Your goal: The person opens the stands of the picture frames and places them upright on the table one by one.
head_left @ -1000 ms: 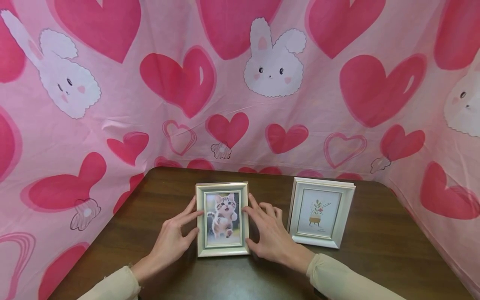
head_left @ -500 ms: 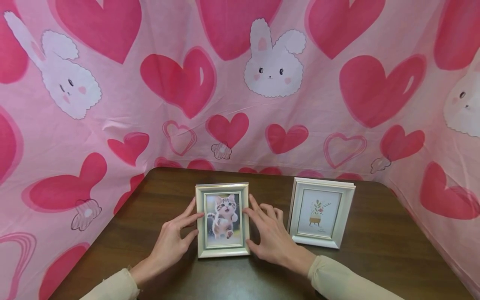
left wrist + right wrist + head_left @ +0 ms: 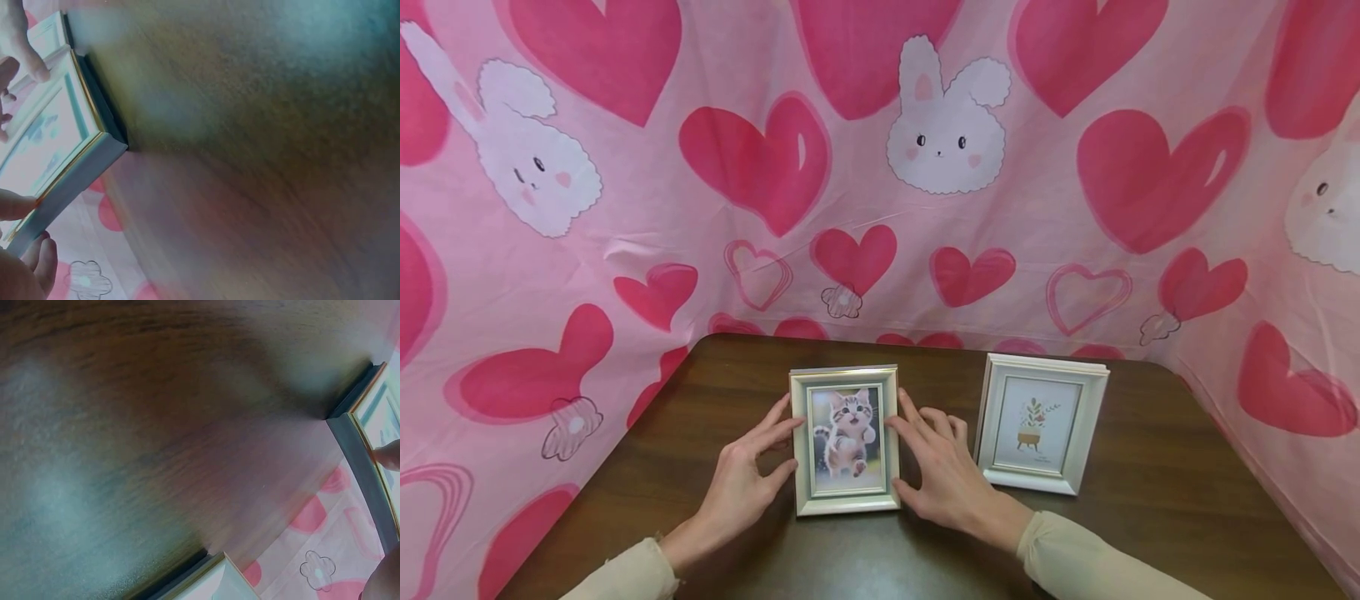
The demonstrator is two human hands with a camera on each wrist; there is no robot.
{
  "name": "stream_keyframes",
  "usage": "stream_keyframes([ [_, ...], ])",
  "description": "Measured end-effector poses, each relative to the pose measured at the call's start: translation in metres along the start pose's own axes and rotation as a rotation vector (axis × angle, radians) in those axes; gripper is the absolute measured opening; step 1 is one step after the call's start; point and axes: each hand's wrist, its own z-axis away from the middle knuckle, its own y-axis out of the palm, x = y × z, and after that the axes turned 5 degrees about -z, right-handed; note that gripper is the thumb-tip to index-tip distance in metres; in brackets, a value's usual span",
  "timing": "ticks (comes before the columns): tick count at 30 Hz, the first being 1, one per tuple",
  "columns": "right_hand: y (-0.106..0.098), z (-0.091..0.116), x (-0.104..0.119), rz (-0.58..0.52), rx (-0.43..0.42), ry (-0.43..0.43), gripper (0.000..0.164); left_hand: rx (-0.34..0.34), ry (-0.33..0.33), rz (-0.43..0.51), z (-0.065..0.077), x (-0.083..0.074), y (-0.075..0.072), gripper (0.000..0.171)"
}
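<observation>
A cream picture frame (image 3: 846,505) with a kitten photo stands propped on the brown table, leaning back slightly. My left hand (image 3: 741,483) grips its left edge, one fingertip on the front moulding and others at the side. In the left wrist view, fingers (image 3: 44,265) reach behind that edge. My right hand (image 3: 951,475) holds the opposite edge the same way, with a finger (image 3: 389,456) lying on the front in the right wrist view. To the right stands a second, white picture frame (image 3: 1037,481) with a potted-plant print, just beyond my right hand.
The dark wooden table (image 3: 1180,500) has rounded far corners. Pink cloth (image 3: 1030,217) printed with hearts and rabbits hangs around its back and sides. Light sleeves (image 3: 1082,554) cover both forearms.
Both hands keep their hold on the kitten frame. It has barely shifted, its lower edge a touch nearer, and the left fingertips have slid very slightly. The white frame stays put.
</observation>
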Motion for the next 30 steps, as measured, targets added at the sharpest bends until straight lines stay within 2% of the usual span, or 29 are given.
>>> stream_keyframes([
  [9,-0.0008,0.0008,0.0010,-0.002,0.005,0.002,0.083,-0.003,-0.037,0.040,0.0017,-0.0016,-0.0005,0.076],
  [16,-0.0004,0.0028,0.0012,0.002,-0.008,-0.002,0.084,-0.027,0.009,0.045,0.0044,0.0010,0.0011,0.076],
  [22,-0.0006,0.0045,0.0004,-0.003,-0.011,-0.013,0.083,-0.016,0.000,0.039,0.0050,-0.0008,0.0008,0.075],
  [30,-0.0025,0.0061,0.0000,-0.013,-0.035,-0.044,0.070,-0.053,0.053,0.061,0.0066,-0.0026,0.0029,0.077],
])
